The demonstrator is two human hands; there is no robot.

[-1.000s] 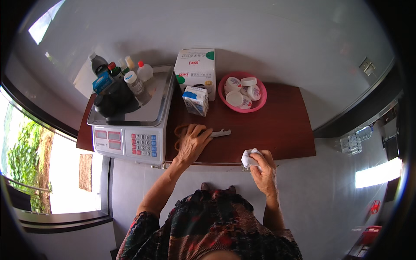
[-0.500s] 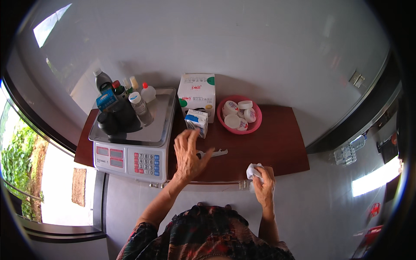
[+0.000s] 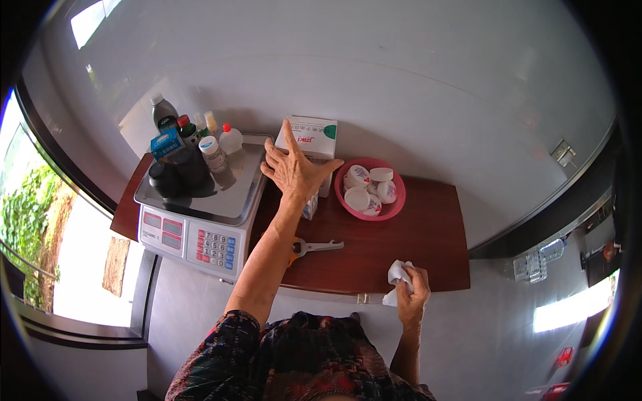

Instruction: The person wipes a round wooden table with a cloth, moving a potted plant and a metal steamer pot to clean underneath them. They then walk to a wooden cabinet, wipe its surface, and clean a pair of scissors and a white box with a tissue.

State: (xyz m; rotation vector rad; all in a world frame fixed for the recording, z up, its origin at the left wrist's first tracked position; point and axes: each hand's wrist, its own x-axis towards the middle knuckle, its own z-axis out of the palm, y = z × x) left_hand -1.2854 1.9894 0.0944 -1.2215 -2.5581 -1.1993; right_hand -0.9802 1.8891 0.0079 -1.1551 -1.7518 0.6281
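Note:
My left hand (image 3: 293, 170) is stretched far over the dark wooden table (image 3: 428, 240), fingers spread, hovering at the large white box (image 3: 309, 137) and above a small blue-and-white carton (image 3: 310, 207). It holds nothing. My right hand (image 3: 411, 294) is at the table's near edge, closed around a crumpled white tissue (image 3: 397, 275). A pair of scissors (image 3: 314, 247) lies on the table beside my left forearm.
A pink bowl (image 3: 394, 208) holds several small white cups. A grey weighing scale (image 3: 204, 214) with a keypad stands at the left, carrying dark jars and several bottles (image 3: 231, 139). A white wall lies behind; a window is at far left.
My left hand lifted off the table near the scissors and reached forward to the white box. My right hand kept the tissue at the table's near edge.

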